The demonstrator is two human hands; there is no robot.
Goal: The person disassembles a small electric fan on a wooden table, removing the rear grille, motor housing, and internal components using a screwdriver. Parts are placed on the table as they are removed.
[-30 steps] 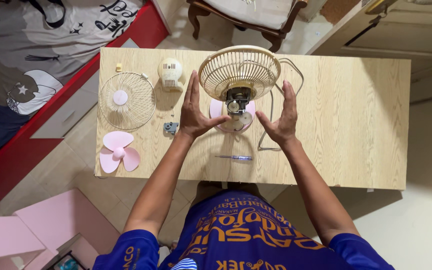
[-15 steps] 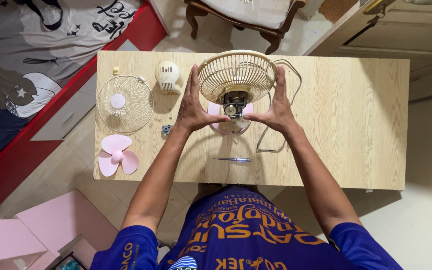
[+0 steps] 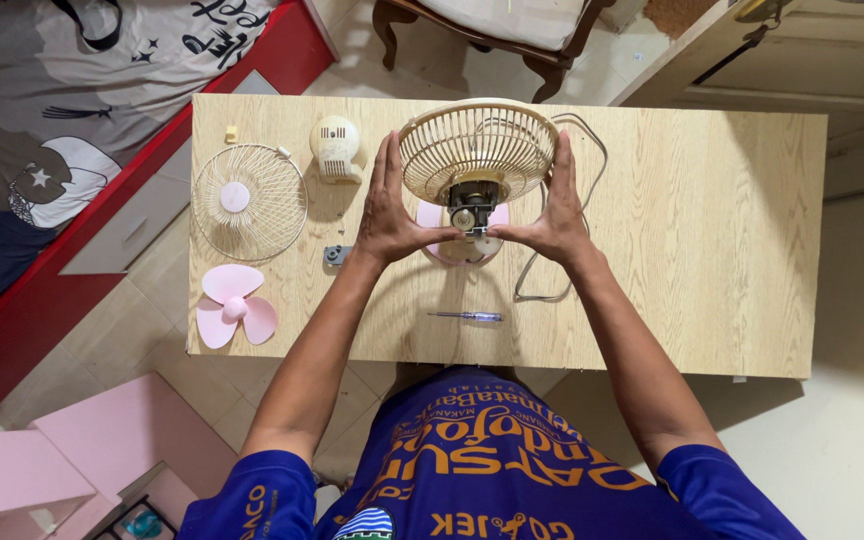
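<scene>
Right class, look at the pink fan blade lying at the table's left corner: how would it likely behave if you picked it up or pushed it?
The pink fan blade looks like thin plastic, so probably light and slightly flexible. Lying flat on its lobes, it would likely slide, not roll. It sits near the table edge, so a push might tip it off.

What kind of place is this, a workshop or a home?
Most likely a room in a home: a bed with printed bedding, a wooden chair and a tiled floor surround the wooden table.

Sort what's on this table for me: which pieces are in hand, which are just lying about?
In hand: cream wire rear fan guard with motor on pink base, left hand, right hand.
Lying about: pink fan blade, loose wire grille, cream motor cover, screwdriver.
</scene>
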